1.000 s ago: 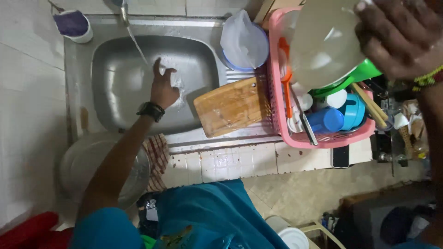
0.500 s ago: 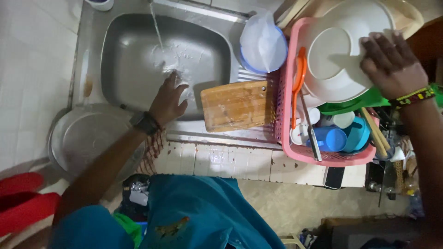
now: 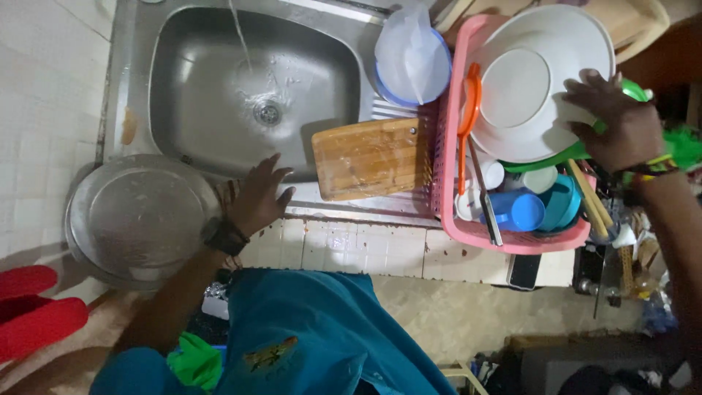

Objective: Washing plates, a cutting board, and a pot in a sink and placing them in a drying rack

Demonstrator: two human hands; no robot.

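Here, steel sink w/ water running, tiled counter beside.

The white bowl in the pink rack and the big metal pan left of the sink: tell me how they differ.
The white bowl looks like plastic; the metal pan is shiny steel. The bowl sits tilted in the pink rack on other dishes; the pan lies flat on the counter. The right hand grips the bowl's rim; the left hand rests beside the pan at the sink edge, apparently not holding it. Both are round and wide.
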